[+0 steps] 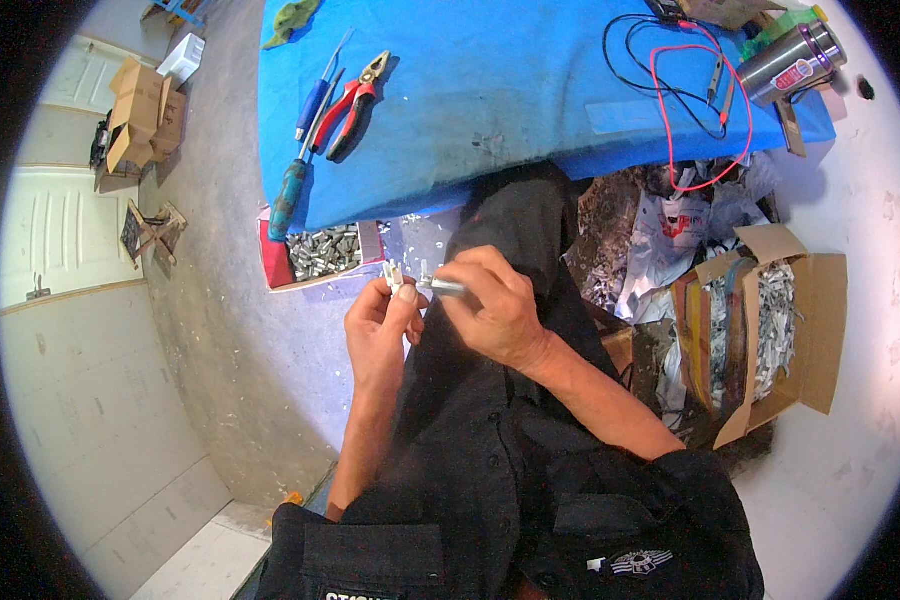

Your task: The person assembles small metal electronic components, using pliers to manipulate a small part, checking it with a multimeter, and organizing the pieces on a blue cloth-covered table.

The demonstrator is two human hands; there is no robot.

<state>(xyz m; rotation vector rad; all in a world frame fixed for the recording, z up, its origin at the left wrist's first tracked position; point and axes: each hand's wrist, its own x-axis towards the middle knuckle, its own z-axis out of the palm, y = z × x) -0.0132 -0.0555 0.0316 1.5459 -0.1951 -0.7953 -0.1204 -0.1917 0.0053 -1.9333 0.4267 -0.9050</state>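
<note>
Above the black-trousered lap (510, 225), the left hand (375, 320) pinches a small white plastic piece (394, 274) between thumb and fingers, its end left exposed, probably for a clear view. Just beside it, the right hand (498, 308) grips a short silver metal cylinder (448, 288), angled toward that piece. An open brown cardboard box (822, 330) of pale scraps stands right; beyond the left hand, a red-and-white box (275, 258) holds loose silver cylinders (324, 254), seemingly for easy reach. Farther, red-handled pliers (366, 87) lie on the blue-covered table (490, 90), perhaps leaving the lap free
</note>
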